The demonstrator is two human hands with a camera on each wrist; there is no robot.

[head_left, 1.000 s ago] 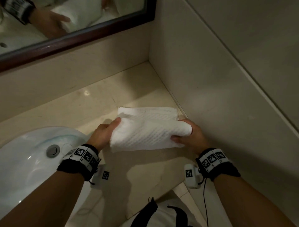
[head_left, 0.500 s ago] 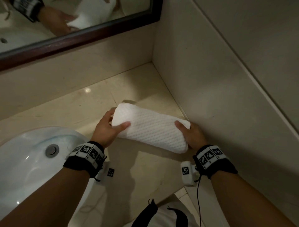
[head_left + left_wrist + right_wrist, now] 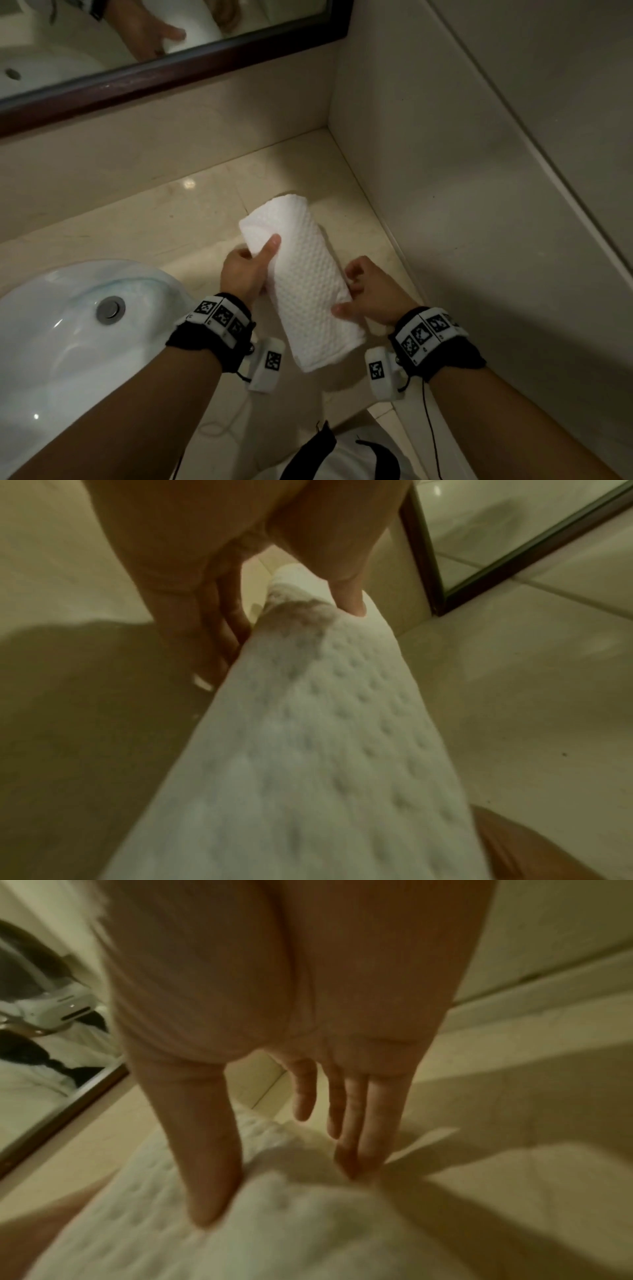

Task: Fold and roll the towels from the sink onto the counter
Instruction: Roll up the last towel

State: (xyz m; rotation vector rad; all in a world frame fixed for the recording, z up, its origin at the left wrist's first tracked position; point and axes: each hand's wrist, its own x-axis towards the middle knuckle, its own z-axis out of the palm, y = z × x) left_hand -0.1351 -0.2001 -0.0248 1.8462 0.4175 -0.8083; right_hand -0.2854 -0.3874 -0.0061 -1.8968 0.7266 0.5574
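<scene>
Rolled white towel (image 3: 310, 284) held between both hands above the counter (image 3: 191, 219), lying near-to-far; right hand (image 3: 371, 294) at its near part, thumb on top, straight fingers along the side; left hand (image 3: 245, 274) grips the far part, thumb over, fingers under; sink (image 3: 51, 342) at left; mirror (image 3: 171, 65) beyond.

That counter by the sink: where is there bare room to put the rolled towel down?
Bare counter stretches behind the sink, along the wall under the mirror, and into the far corner. It is crowded near the front edge, where the left hand and right hand hold the rolled towel.
</scene>
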